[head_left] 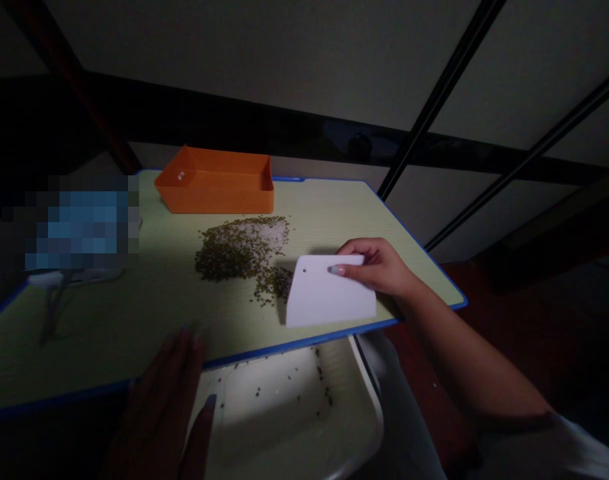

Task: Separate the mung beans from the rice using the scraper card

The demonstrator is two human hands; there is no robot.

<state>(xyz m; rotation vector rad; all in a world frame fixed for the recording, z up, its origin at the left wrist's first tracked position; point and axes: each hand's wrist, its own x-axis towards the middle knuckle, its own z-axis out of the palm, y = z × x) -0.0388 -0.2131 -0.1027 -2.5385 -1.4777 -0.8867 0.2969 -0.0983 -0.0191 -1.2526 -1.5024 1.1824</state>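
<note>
R hand (379, 267) grips white plastic scraper (329, 293), edge just beside green seed pile (241, 250); L hand (159, 407) open, farther off.

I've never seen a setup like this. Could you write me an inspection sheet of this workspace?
Surface: pale green board with a blue edge.
Things at hand: white plastic scraper beside a heap of small green seeds mixed with white grains; orange tray behind; white tub below the board, stray seeds inside.
Clutter: blurred blue object, left.
Grips: right hand holds the scraper; left hand at the board's front edge.
Cables: thin grey cord, left.
Surroundings: pale wall panels, dark rails.
</note>
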